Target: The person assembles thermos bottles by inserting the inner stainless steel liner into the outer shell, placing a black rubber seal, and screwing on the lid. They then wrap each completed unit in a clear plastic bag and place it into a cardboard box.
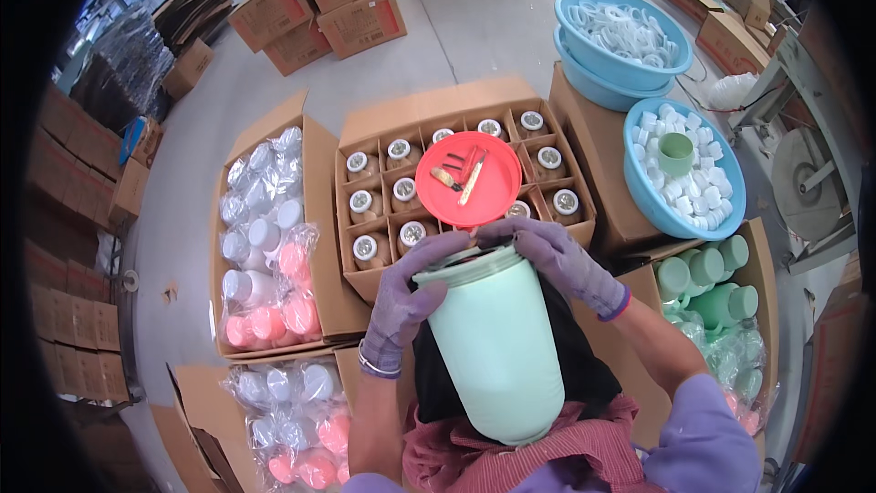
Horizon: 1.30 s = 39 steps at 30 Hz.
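So the big thing here is a pale green flask body (497, 347) resting tilted in the person's lap, its open mouth pointing away from them toward the cartons. Next biggest are the cartons on the floor: the divided cardboard box (438, 119) straight ahead holds rows of brown inner bottles with silvery tops, and the open carton (315, 210) on the left is stuffed with bagged white and pink flasks. On the right there's a blue basin (657, 205) full of small white caps with a green cup sitting in it, and behind it a stacked pair of blue basins (593, 64) with white rings inside. A red lid (493, 187) lies on top of the divided box with a couple of small tools on it. Both hands wear purple gloves: the left hand (406, 297) has its fingers curled around the flask's rim from the side, the right hand (557, 260) lies over the top of the rim, fingers close together and pressing down.
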Available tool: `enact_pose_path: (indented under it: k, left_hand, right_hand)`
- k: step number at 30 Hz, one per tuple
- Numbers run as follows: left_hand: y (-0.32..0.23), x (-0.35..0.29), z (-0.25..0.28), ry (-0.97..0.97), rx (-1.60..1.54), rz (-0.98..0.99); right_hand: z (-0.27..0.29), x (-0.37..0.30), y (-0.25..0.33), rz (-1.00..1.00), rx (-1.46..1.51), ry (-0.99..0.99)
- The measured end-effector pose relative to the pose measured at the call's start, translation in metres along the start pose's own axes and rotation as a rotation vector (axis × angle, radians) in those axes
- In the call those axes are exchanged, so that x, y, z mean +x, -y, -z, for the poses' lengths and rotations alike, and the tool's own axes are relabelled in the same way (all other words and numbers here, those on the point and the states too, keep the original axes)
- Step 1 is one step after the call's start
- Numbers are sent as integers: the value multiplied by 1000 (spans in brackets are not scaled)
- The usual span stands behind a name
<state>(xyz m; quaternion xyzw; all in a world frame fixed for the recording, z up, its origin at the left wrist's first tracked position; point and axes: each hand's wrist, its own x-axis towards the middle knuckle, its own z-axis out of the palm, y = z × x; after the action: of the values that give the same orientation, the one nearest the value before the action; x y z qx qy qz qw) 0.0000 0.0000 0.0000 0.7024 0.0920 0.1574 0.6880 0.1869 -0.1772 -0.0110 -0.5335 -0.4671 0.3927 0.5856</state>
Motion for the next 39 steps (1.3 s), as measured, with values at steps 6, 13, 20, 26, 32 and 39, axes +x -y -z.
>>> enact_pose_path:
  k: [6,13,20,26,32,39]
  left_hand:
    - [27,-8,4,47,-63,-287]
    - [-17,-26,-28,-149,301,57]
    - [-24,59,-13,-373,-57,182]
    - [39,108,-12,-652,-272,-25]
    - [84,110,6,-656,397,-387]
    - [74,121,-19,-160,-662,-113]
  right_hand:
    - [-27,-13,35,305,-336,18]
    - [-2,0,7,52,-1,-60]
    - [23,73,-33,325,-904,-305]
    - [16,89,-37,288,-1029,-386]
    - [130,39,-186,-115,-1182,-507]
    - [153,16,-210,-277,-1185,-521]
